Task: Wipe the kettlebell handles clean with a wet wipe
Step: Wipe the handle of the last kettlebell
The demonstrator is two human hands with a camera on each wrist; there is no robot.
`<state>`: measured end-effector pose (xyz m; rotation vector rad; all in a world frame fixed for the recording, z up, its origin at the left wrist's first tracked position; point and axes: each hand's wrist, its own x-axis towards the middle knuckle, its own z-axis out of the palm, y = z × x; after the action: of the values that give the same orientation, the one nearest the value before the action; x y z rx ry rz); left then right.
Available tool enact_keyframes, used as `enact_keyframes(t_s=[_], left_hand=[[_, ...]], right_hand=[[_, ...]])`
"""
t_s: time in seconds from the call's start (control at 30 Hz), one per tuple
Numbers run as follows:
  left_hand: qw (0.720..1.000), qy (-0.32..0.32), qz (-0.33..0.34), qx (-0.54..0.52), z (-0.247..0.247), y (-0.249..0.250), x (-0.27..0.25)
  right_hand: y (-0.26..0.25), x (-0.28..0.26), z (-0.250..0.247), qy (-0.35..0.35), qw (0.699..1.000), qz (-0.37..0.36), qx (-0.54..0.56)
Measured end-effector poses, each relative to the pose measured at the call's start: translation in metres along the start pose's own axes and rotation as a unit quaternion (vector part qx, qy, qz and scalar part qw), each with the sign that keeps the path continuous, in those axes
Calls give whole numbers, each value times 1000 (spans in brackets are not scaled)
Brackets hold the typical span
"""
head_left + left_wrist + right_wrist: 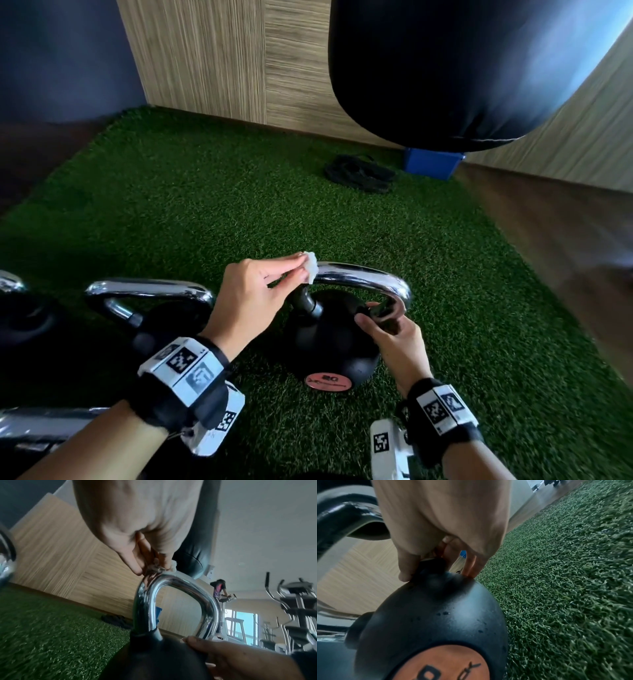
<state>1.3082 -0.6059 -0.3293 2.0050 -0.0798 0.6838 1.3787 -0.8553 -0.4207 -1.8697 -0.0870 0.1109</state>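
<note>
A black kettlebell (pixel 330 346) with a chrome handle (pixel 363 274) and an orange "20" label stands on green turf. A small crumpled white wipe (pixel 311 266) presses against the handle's top left.

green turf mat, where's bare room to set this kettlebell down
Free: green turf mat beyond the chrome handle, up to the black sandals, and the strip right of the black kettlebell. Crowded: left, another chrome-handled kettlebell.

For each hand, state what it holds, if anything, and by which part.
The left hand pinches a wet wipe against the chrome handle's top. The right hand grips the kettlebell at the handle's right base.
</note>
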Motion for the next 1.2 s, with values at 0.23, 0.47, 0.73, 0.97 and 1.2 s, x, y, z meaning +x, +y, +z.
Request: enact_keyframes(t_s=[0.23, 0.47, 0.73, 0.97, 1.2], left_hand=[[997, 5, -66, -41, 0, -8, -10], [984, 60, -164, -45, 11, -15, -13], [951, 123, -265, -98, 39, -38, -39], [958, 113, -263, -33, 52, -43, -56], [962, 121, -246, -24, 54, -37, -63]], right_hand=[[-2, -2, 1, 5, 1000, 6, 18], [-2, -3, 1, 3, 1000, 2, 28], [-2, -4, 1, 3, 999, 5, 34], [-7, 3, -2, -11, 1000, 16, 23], [-23, 1, -6, -14, 999, 29, -10]])
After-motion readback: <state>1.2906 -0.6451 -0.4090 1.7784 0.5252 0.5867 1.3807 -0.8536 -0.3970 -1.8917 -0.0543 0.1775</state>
